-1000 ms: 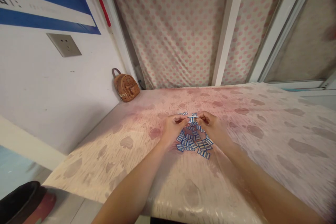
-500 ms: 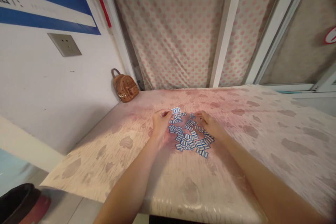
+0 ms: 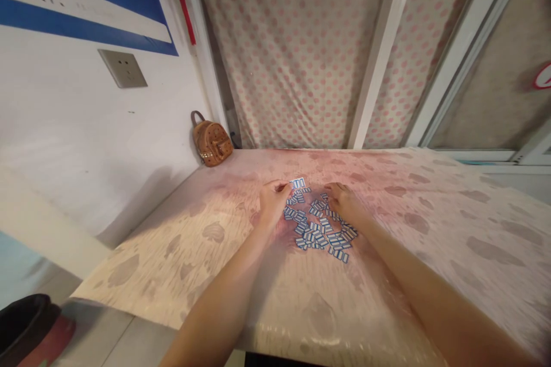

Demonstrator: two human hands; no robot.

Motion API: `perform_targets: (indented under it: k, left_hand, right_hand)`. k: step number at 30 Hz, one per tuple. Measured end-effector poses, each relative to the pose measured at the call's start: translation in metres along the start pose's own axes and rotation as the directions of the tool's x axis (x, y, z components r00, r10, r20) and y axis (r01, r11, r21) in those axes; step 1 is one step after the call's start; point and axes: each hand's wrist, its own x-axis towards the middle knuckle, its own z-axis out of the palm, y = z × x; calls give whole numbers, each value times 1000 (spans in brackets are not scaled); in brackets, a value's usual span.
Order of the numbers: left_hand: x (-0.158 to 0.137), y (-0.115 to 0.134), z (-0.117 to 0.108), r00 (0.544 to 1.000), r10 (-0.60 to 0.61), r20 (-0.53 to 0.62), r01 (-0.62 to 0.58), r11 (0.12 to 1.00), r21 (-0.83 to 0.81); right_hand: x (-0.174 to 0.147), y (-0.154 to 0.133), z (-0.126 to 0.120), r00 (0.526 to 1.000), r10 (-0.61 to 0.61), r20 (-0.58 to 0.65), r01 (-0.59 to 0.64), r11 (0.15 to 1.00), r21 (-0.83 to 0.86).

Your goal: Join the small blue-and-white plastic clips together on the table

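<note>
My left hand (image 3: 272, 199) pinches a small white card (image 3: 298, 183) with blue-outlined blocks between thumb and fingers, just above the table. Below and to the right of it lies a loose heap of small blue-and-white striped pieces (image 3: 316, 234), overlapping at many angles. My right hand (image 3: 345, 204) is palm down at the heap's upper right side, its fingers reaching left and slightly bent. One small striped piece (image 3: 324, 197) lies right by its fingertips. Part of the heap is hidden under this hand.
A patterned cloth covers the table (image 3: 206, 281). A small brown backpack-shaped bag (image 3: 213, 144) stands at the back left corner against the wall. Behind the table hangs a dotted curtain (image 3: 297, 51). A dark and red bin-like container (image 3: 34, 330) is on the floor at lower left.
The view has shifted slightly, so everything sits a little further right. My right fingers have moved closer over the small piece at the heap's top. My left hand keeps the card.
</note>
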Motion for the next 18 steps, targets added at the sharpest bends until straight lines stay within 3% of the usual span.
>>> perform_targets:
  k: [5, 9, 14, 18]
  left_hand:
    - [0, -1, 2, 1000, -16, 11, 16, 1000, 26]
    - [0, 0, 3, 1000, -8, -2, 8, 1000, 28]
    - [-3, 2, 6, 1000, -10, 18, 10, 1000, 20]
    - [-12, 9, 14, 999, -16, 44, 16, 1000, 2]
  right_hand:
    - [16, -2, 8, 994, -55, 91, 57, 998, -19]
    - [18, -4, -1, 1000, -7, 19, 6, 1000, 5]
    - [10, -28, -32, 952, 170, -253, -67, 928, 368]
    - [-4, -60, -47, 955, 225, -192, -77, 817, 572]
